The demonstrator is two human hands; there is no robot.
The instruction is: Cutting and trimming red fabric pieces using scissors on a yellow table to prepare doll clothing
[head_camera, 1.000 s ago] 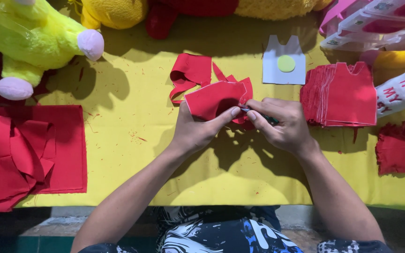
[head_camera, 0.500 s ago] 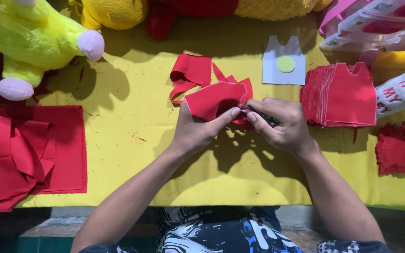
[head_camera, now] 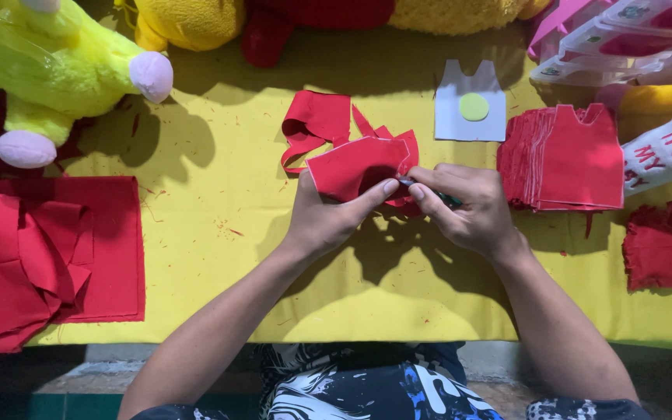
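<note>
left hand [head_camera: 324,222] pinches a red felt piece [head_camera: 355,165] over the yellow counter [head_camera: 219,257]; right hand [head_camera: 468,206] is closed around a green tool [head_camera: 446,199], touching the felt's edge.

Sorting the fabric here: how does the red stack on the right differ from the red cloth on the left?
The red stack is neat, cut to small shirt shapes; the red cloth lies in loose, rumpled folds, uncut. The stack sits beside the right hand; the cloth lies farther away. Both rest on the yellow table cover.
</note>
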